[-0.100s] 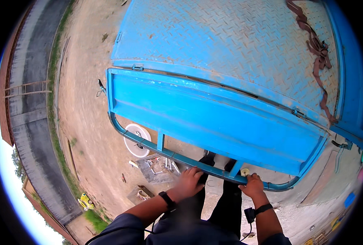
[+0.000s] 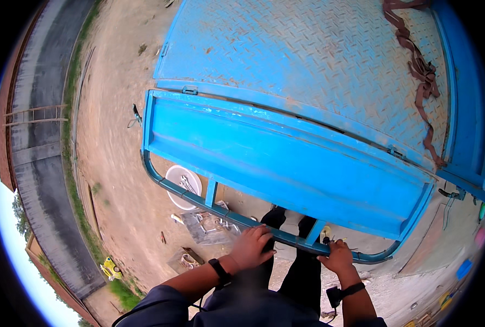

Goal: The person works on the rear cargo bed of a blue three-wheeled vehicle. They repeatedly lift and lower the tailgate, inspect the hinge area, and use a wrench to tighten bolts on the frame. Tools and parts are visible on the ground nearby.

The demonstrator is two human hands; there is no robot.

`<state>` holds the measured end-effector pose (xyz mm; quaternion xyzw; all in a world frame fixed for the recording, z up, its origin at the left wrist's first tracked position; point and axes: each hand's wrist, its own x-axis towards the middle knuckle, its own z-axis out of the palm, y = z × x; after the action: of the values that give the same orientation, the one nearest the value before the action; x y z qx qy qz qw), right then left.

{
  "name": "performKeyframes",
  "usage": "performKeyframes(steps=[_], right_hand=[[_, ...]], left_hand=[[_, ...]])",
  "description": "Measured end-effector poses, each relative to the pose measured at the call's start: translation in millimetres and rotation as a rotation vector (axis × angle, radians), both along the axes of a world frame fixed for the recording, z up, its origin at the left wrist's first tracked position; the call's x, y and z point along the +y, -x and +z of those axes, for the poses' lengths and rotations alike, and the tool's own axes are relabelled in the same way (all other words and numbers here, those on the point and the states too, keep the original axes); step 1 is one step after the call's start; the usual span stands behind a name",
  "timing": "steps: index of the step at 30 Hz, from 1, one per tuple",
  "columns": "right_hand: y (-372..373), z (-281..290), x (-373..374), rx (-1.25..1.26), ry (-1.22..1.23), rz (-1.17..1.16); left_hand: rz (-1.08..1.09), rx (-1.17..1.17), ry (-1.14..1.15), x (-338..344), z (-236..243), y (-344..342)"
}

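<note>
Blue tailgate (image 2: 280, 158): lies folded outward along the end of the truck bed, in front of the person; its long panel is scuffed near the hinge seam.

Tubular rail (image 2: 242, 218): dark teal, curved at both ends; carried along the tailgate's near side by short blue struts (image 2: 211, 193).

Left hand (image 2: 250, 246): laid over the rail near its middle, thumb pointing right; whether the fingers close beneath cannot be told.

Right hand (image 2: 338, 256): clamped on the rail toward its right end, just right of a strut; fingers over it, thumb on the near side.

Truck bed (image 2: 308, 60): blue diamond plate, worn and dusty; a crumpled brown strap (image 2: 427, 82) trails along its right side.

Ground: brown dirt (image 2: 122, 163) spreads left of the tailgate; a grey strip (image 2: 49, 180) runs beyond it.

Edges and gaps: a narrow seam parts tailgate from bed; a blue side wall (image 2: 466, 98) bounds the bed's right; between panel and rail, openings show the ground and dark shoes.

White basin (image 2: 175, 175): on the dirt, partly behind the rail; metal wrenches (image 2: 187, 182) lie inside.

Grey sheet (image 2: 199, 235): near the basin; small metal tools rest on it.

Small box (image 2: 196, 255): beside the sheet; its pale contents are too small to identify.
</note>
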<state>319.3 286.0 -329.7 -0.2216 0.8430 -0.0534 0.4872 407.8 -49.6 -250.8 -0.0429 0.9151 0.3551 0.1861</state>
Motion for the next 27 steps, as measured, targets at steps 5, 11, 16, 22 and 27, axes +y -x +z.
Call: performKeyframes(steps=[5,11,16,22,27], right_hand=[[18.1,95.3,-9.9,-0.022,0.072,0.042],[9.3,-29.2,-12.0,0.002,-0.031,0.012],[39.2,-163.2,-27.1,0.043,-0.125,0.052],[89.2,-246.2,-35.4,0.037,-0.245,0.092],[104.4,-271.3,-28.8,0.049,-0.211,-0.033]], left_hand=[[-0.026,0.051,-0.097,-6.0,60.3,6.6],[0.039,-0.026,-0.079,-5.8,31.9,-14.3],[0.092,-0.136,-0.021,-9.1,-3.5,-50.6],[0.123,-0.225,0.022,-1.6,-34.2,-69.0],[0.115,-0.241,0.009,4.5,-49.6,-70.7]])
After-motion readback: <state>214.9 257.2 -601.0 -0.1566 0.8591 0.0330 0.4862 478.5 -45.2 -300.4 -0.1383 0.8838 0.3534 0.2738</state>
